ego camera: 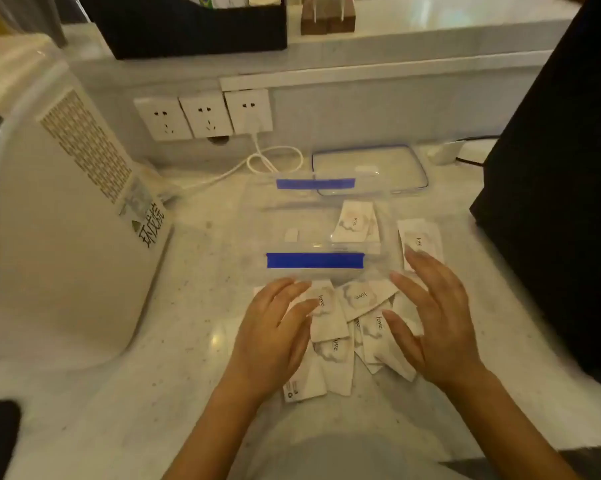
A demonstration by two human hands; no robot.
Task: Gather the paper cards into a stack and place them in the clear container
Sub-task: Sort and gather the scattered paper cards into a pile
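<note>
Left hand (275,327) flat, fingers spread, gripping nothing, on 9 o'clock edge of paper cards (347,327). Cards scattered, overlapping on counter (195,306), at 6 o'clock of clear container (313,233); one card inside, one at its 3 o'clock. Right hand (430,317) likewise flat, at 3 o'clock edge. Cards likely light, thin, slippery: squeeze inward from side edges. Lower cards hidden under hands. Container walls hard to trace.

Both hands rest flat, fingers spread, on a loose heap of paper cards (347,327) on the marble counter (195,341): left hand (275,337), right hand (434,323). The clear container (313,230) behind them holds one card (356,221).
</note>
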